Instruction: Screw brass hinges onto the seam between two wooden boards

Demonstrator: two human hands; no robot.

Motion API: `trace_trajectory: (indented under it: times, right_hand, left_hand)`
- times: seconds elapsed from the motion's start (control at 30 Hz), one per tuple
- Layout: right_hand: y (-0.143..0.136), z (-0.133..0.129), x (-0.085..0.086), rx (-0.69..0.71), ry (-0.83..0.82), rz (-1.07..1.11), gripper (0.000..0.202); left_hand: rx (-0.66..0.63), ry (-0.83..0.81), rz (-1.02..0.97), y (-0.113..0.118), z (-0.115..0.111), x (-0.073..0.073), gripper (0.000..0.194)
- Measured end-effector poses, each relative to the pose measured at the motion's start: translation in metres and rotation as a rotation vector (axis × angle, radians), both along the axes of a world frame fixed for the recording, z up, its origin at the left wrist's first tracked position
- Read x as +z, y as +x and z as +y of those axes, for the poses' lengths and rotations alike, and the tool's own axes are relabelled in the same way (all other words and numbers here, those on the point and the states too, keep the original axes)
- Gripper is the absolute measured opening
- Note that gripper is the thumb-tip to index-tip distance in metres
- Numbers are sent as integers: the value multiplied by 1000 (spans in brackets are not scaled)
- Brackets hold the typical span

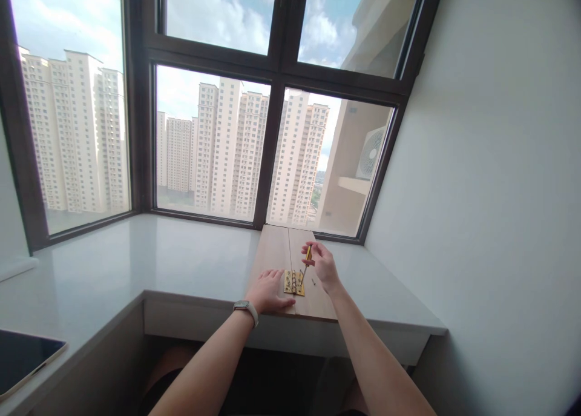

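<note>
Tall pale buildings (227, 149) stand outside, on the far side of a large window (269, 155) with dark frame, and a plain white wall (490, 161) closes the scene on the right. Below the window there is a white worktop (195, 252), which turns toward the near left. On its middle part lie two light wooden boards (320, 304), side by side, with a thin seam running from near to far. At the near left edge rests a flat device with a dark screen (27, 358), seen only in part. The left hand (267, 292) is open, palm down on the left board, with the thumb stretched to the right, just at the near side of the hinge; if it touches the hinge, I cannot tell. The right hand (323, 264) is closed around the yellow and black handle of a screwdriver (309, 254), whose tilted shaft points down to the right leaf of the hinge. This gold-coloured hinge (287, 280) lies across the seam, one leaf on each board, with small screws on both leaves, too small to count. A watch (245, 307) with a light strap is on the left wrist. One loose screw (313, 281) lies on the right board, just to the right of the hinge.
</note>
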State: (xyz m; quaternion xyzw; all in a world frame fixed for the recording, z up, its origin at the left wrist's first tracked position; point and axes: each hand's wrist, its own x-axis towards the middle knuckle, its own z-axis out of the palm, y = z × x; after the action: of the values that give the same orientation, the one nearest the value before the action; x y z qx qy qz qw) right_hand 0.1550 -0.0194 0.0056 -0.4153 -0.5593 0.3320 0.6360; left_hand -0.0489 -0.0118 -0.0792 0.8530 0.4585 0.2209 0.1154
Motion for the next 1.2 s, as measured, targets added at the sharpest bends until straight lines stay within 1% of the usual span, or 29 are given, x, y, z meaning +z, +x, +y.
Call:
trace_trajectory:
  times: [0.13, 0.3, 0.43, 0.6, 0.73, 0.9, 1.2]
  right_hand:
    - [1, -1, -1, 5, 15, 17, 32]
    - [-1, -2, 0, -30, 44, 4, 37]
    - [-4, -1, 1, -65, 41, 18, 43]
    - [-4, 2, 0, -47, 41, 10, 45]
    - [1, 2, -1, -8, 29, -14, 41]
    - [2, 0, -1, 9, 22, -23, 35]
    - [-2, 0, 0, -36, 38, 12, 43]
  left_hand:
    - [6, -9, 4, 1, -2, 3, 104]
    - [15, -30, 7, 1, -2, 5, 106]
    - [16, -12, 2, 1, -2, 3, 106]
    - [21, -19, 0, 1, -5, 5, 106]
    - [18, -38, 2, 0, -6, 7, 107]
    - [13, -32, -3, 0, -4, 5, 107]
    - [14, -14, 3, 0, -1, 1, 107]
